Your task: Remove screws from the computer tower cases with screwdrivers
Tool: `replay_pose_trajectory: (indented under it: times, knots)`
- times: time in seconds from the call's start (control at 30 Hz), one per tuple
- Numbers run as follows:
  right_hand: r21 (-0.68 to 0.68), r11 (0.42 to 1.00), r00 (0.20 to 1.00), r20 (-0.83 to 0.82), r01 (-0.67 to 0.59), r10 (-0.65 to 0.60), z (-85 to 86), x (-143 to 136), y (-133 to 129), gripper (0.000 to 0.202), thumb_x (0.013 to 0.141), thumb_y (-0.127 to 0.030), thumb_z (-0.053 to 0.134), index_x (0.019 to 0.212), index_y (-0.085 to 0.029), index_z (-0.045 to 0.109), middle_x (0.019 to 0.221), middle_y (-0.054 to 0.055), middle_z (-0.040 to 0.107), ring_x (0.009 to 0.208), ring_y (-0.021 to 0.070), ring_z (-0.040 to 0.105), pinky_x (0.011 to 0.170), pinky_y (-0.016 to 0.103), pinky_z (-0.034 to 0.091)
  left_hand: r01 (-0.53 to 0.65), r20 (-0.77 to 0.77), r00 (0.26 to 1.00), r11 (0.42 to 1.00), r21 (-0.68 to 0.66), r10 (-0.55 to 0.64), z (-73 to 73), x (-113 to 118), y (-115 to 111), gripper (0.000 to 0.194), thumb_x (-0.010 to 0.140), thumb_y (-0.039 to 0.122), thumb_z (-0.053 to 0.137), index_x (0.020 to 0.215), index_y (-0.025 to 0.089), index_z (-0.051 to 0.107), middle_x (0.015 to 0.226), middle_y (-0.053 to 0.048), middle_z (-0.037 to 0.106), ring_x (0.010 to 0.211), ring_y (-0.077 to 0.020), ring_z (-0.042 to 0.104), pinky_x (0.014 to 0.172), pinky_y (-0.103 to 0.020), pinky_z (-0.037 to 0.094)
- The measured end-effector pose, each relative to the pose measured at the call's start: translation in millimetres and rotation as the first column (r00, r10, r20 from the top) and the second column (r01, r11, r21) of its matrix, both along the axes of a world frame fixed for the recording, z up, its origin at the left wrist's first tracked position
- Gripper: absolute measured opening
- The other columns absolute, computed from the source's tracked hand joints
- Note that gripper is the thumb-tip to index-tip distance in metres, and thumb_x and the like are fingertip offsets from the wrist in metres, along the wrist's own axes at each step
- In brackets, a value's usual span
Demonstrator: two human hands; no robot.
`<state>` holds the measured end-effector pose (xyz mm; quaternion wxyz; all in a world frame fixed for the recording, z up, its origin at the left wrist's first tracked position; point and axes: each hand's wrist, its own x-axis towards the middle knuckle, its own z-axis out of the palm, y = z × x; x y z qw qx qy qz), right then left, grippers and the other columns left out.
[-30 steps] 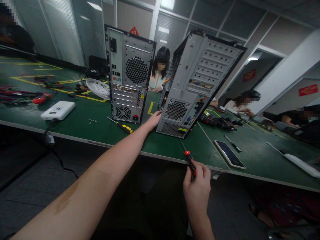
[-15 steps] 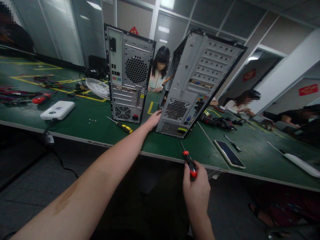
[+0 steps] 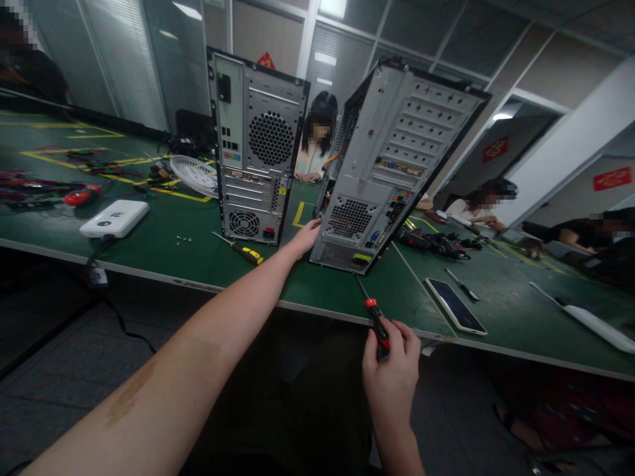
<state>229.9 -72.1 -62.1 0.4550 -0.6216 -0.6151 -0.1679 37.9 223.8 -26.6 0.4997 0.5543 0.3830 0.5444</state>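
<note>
Gripping the red-and-black screwdriver [image 3: 376, 317], your right hand [image 3: 394, 360] now covers more of its handle than half a second ago, while your left hand [image 3: 307, 239] stays at the lower left side of the gray tower [image 3: 370, 178] (the tower partly hides it, so I can't tell its grip). Your other tower [image 3: 258, 155] and the yellow-handled screwdriver [image 3: 247, 254] sit to the left, a phone [image 3: 455, 306] to the right. Before you, the gray tower stands on the green table [image 3: 317, 284], its back showing ports and perforated vents.
</note>
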Motion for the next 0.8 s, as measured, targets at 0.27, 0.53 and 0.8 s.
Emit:
replay_pose_trajectory:
  times: [0.27,0.53,0.8]
  knots:
    - [-0.047,0.999,1.0,-0.015,-0.022,0.022,2.5,-2.5,-1.4,0.028,0.105,-0.033,0.056,0.128,-0.02,0.067,0.119,0.013,0.066,0.109,0.0277,0.068,0.093,0.044,0.058,-0.014,0.014,1.0,1.0,-0.019,0.015,3.0,1.5,-2.5,0.053,0.091,0.046,0.067,0.137,0.021,0.069,0.149,-0.009,0.069,0.138,-0.0288,0.063,0.114,-0.038,0.048]
    - [-0.029,0.999,0.999,-0.039,-0.019,0.017,4.6,-1.1,-1.5,0.032,0.106,-0.039,0.056,0.128,-0.019,0.066,0.111,0.013,0.068,0.102,0.0276,0.069,0.089,0.042,0.057,-0.009,0.021,1.0,1.0,-0.024,0.01,0.2,0.7,0.5,0.056,0.088,0.051,0.07,0.137,0.024,0.069,0.147,-0.009,0.07,0.14,-0.0306,0.062,0.115,-0.042,0.048]
    - [0.011,0.999,0.999,0.021,-0.033,0.033,1.6,0.1,-0.9,0.029,0.105,-0.032,0.059,0.128,-0.018,0.07,0.115,0.012,0.068,0.104,0.0257,0.07,0.091,0.041,0.058,-0.018,0.002,1.0,0.999,-0.035,0.018,4.1,-0.5,-4.3,0.056,0.089,0.051,0.07,0.137,0.022,0.069,0.15,-0.01,0.068,0.137,-0.0318,0.063,0.115,-0.042,0.047]
